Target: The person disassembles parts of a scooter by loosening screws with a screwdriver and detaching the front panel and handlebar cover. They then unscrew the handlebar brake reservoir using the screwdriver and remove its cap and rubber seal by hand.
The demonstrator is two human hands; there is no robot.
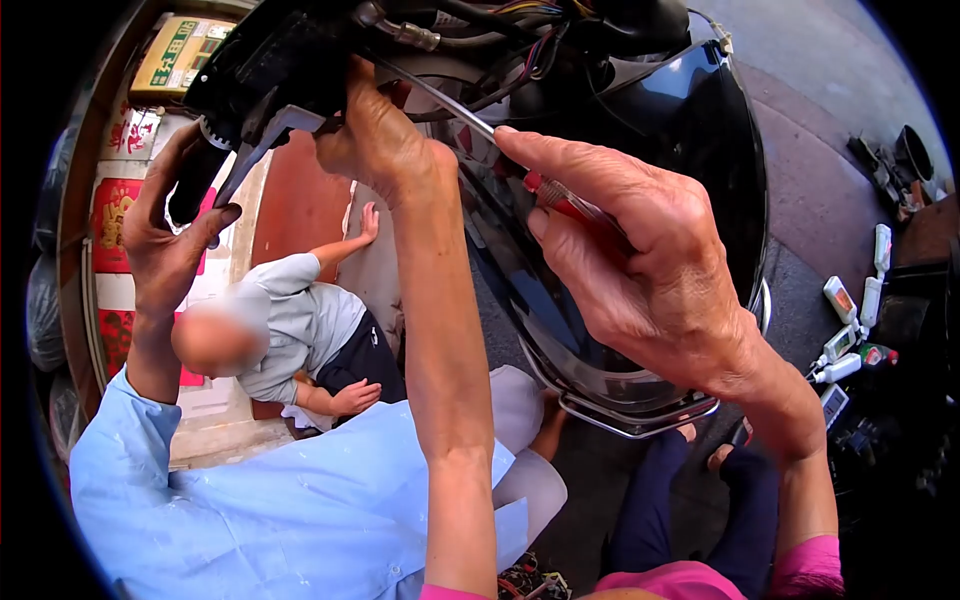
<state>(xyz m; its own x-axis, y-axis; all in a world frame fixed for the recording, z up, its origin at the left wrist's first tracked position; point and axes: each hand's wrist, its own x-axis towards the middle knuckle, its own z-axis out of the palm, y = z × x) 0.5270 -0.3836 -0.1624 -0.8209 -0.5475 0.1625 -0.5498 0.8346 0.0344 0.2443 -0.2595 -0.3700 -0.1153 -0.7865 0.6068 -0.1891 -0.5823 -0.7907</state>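
Currently, the screwdriver [457,110] is clasped in the right hand [650,255], angled toward the handlebar [270,70]; the left hand's [385,145] hold is hidden and cannot be told. Nearby wires [537,62] may be nicked by a slip.

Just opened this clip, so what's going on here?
The wearer's right hand holds a red-handled screwdriver, its shaft angled up toward the black handlebar assembly. The left hand reaches up under that assembly; whether it grips anything is hidden. A co-worker in a light-blue shirt has a hand at the handlebar grip and lever. Wires hang exposed nearby. Exactly where the screwdriver's tip sits can't be made out.
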